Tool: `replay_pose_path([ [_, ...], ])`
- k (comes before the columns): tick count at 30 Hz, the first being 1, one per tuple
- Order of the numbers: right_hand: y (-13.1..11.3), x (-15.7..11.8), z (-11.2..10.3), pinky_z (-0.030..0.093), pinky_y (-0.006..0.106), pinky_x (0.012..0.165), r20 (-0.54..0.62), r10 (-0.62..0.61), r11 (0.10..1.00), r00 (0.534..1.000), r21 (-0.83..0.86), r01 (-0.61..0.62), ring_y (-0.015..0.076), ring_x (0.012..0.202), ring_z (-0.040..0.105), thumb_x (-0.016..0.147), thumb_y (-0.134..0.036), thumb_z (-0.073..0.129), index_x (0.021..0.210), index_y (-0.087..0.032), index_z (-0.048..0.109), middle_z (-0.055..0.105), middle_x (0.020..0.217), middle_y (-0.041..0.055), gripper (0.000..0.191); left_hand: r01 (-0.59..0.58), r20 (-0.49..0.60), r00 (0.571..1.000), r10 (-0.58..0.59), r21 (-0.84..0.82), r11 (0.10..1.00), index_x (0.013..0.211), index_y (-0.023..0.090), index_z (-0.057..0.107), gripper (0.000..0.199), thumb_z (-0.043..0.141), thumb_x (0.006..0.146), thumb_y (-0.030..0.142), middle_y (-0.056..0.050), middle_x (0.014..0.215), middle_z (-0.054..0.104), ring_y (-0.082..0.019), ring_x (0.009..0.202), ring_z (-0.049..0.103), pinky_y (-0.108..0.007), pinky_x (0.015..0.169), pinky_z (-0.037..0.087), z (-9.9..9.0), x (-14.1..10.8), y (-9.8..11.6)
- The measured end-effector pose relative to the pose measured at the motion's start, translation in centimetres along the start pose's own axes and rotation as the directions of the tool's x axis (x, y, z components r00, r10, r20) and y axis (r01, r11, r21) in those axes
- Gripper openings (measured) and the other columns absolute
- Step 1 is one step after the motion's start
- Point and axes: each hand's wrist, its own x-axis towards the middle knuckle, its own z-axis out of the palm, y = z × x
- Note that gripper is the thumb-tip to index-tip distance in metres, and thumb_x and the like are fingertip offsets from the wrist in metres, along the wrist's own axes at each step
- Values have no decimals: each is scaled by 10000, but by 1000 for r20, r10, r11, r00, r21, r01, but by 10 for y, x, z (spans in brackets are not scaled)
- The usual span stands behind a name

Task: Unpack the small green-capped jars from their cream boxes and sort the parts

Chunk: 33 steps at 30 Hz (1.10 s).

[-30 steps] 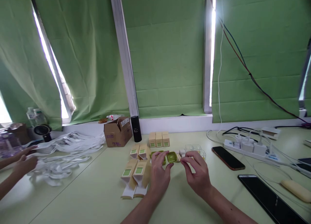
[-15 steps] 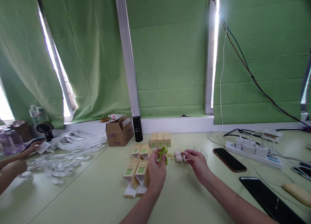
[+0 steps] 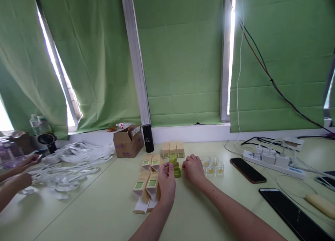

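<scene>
My left hand [image 3: 166,180] is closed on a small green piece [image 3: 173,159]. Just beside its fingertips, green trays [image 3: 177,172] lie on the table. My right hand [image 3: 193,168] has its fingers pressed together at the tabletop right of the trays; what it holds, if anything, is hidden. Several clear cups with yellow centres [image 3: 210,170] stand to its right. On the left are opened tan cartons with green windows [image 3: 140,185], and smaller closed tan boxes [image 3: 172,150] stand behind.
At the back are a cardboard box [image 3: 128,142] and black cylinder [image 3: 148,138]. Phones [image 3: 248,170] and a power strip [image 3: 273,165] with cables lie right. Another person's hands [image 3: 22,178] are at white straps [image 3: 78,157] on the left.
My right hand has moved left toward my left hand, uncovering the clear cups. The green trays now lie on the table, while my left hand keeps a green piece.
</scene>
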Motion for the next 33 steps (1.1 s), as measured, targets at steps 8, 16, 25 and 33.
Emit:
replay_pose_path([
  [8,-4,0,9,315,388,853,50,-9,983,999,-181,18,278,1013,544,856,-105,633,831,-172,797,737,917,143,180,-9,15,1000,9,-11,1000,940,170,635,488,743,812,628,-99,907,777,-242,885,755,-361,813,585,0,0,-2],
  [16,-6,-38,-16,336,337,729,81,-28,988,996,-148,40,243,948,615,887,-87,583,903,-196,746,742,967,99,196,67,32,997,-65,-53,996,833,181,614,454,760,795,610,-130,916,794,-271,897,765,-276,631,510,5,-7,13],
  [25,-5,-77,-19,259,292,618,200,-19,999,980,-36,27,200,800,702,906,-171,587,873,-225,708,783,902,28,137,434,255,899,-356,-407,804,914,149,593,346,780,827,426,-190,875,806,-231,736,758,-289,629,491,6,-8,9],
  [33,-6,-75,-21,271,290,633,244,-47,999,969,-11,51,213,819,717,909,-181,579,900,-227,709,788,923,46,138,426,240,903,-358,-378,822,957,153,604,320,759,838,408,-192,946,801,-268,875,765,-293,653,499,2,-5,9],
])
